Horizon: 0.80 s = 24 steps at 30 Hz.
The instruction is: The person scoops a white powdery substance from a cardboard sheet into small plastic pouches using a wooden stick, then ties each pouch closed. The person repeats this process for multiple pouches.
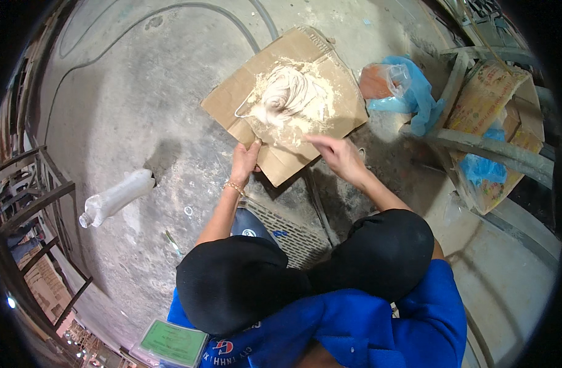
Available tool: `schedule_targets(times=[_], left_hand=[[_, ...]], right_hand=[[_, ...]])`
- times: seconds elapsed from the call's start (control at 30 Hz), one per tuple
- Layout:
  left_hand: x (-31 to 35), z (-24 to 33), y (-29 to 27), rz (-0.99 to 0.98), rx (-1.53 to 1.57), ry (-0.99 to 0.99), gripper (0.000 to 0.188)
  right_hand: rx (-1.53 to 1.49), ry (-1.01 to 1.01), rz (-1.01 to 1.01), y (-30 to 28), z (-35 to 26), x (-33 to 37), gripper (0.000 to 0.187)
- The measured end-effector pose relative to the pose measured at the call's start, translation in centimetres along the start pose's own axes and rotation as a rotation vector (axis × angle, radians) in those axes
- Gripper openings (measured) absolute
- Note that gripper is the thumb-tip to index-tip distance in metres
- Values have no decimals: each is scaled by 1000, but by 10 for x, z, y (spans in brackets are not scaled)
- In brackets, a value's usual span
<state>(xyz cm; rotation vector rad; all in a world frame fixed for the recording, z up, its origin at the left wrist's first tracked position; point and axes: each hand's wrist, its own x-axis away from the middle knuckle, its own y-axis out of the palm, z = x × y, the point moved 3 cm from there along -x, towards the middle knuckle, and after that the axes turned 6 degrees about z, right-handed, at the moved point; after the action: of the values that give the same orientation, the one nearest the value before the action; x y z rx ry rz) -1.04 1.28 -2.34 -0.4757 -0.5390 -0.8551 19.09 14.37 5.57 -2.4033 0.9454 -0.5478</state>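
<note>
A pale, creamy paste point(284, 98) lies swirled in a heap on a brown cardboard sheet point(284, 162). Loose yellowish powder point(322, 81) surrounds the heap. At its left side a thin white bent strip point(239, 110) sticks out. My left hand point(246, 161) grips the near left edge of the cardboard, thumb on top. Over the near right part of the sheet is my right hand point(341, 158), its index finger stretched toward the powder and the other fingers partly curled. Nothing shows in that hand, though its fingertips are somewhat blurred.
To the left a cloudy plastic bottle point(118, 196) lies on the concrete floor. A blue plastic bag point(410, 89) with reddish-brown contents sits right of the cardboard, beside a printed carton point(486, 101) in a frame. A perforated grate point(287, 230) lies before my knees; a hose point(189, 5) crosses behind.
</note>
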Motion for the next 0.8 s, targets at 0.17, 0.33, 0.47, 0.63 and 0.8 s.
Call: schedule_targets(times=[0.17,0.33,0.47,0.63,0.8], left_hand=[[-7,5,9,-100,-67,-13,21],[-3,-1,5,-16,-31,-19,22],[-5,-2,1,-49,-16,4,22],[-5,-2,1,-55,-57,-45,22],[-4,2,8,-30,-26,-21,24]], right_hand=[[52,20,272,-46,44,-41,26],[-43,231,104,-3,48,4,25],[-154,145,27,6,31,12,26],[-107,216,64,-19,21,-27,27],[30,121,210,-36,58,-1,26]])
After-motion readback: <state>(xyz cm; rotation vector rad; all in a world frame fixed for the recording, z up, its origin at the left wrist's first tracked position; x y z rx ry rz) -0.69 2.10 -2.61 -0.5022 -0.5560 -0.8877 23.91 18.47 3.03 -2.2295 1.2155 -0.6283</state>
